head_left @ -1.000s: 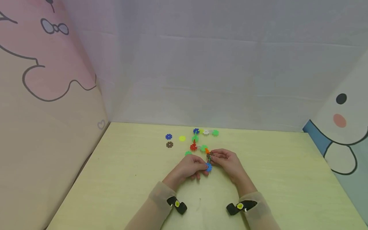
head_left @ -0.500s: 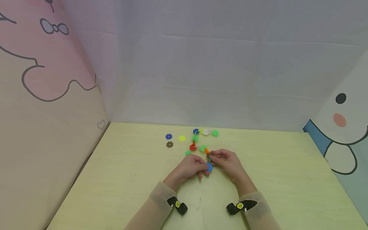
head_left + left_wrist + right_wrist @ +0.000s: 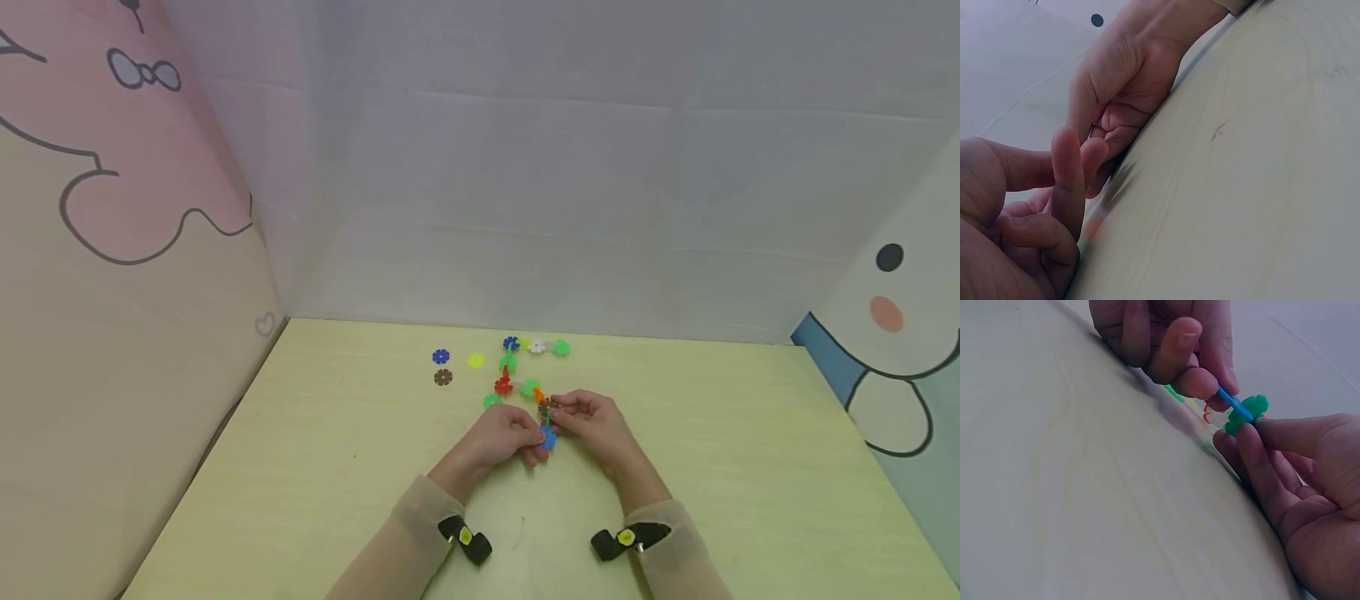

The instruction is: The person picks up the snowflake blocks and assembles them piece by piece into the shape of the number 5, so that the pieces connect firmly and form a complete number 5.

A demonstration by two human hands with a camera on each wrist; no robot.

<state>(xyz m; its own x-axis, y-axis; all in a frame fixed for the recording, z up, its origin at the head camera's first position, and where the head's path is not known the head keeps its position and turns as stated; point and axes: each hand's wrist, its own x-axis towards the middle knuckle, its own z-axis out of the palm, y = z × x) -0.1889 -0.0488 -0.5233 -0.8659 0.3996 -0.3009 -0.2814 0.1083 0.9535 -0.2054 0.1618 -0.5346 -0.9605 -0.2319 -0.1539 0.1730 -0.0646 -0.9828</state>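
Observation:
Pinched between thumb and fingers of my left hand (image 3: 495, 437) is a light blue plastic snowflake disc (image 3: 549, 438). Its edge meets an upright green snowflake disc (image 3: 1256, 405); the right wrist view shows the two joined or touching at an angle. My right hand (image 3: 597, 423) pinches a brown snowflake disc (image 3: 543, 407), partly hidden by the fingertips, at the near end of a linked chain. From there the chain runs through an orange disc (image 3: 538, 394), a light green disc (image 3: 530, 387) and a red disc (image 3: 503, 385). In the left wrist view, fingers hide the pieces.
Farther back the chain bends to a dark blue disc (image 3: 512, 342), a white disc (image 3: 536, 346) and a green end disc (image 3: 562, 347). Loose blue (image 3: 441, 357), yellow (image 3: 476, 361) and brown discs (image 3: 443, 377) lie left; a loose-looking green disc (image 3: 491, 401) sits beyond my left hand.
My left hand and the light blue disc have shifted slightly right, with its lower fingers drawn in. The right hand stays almost still; the chain's middle has moved slightly left.

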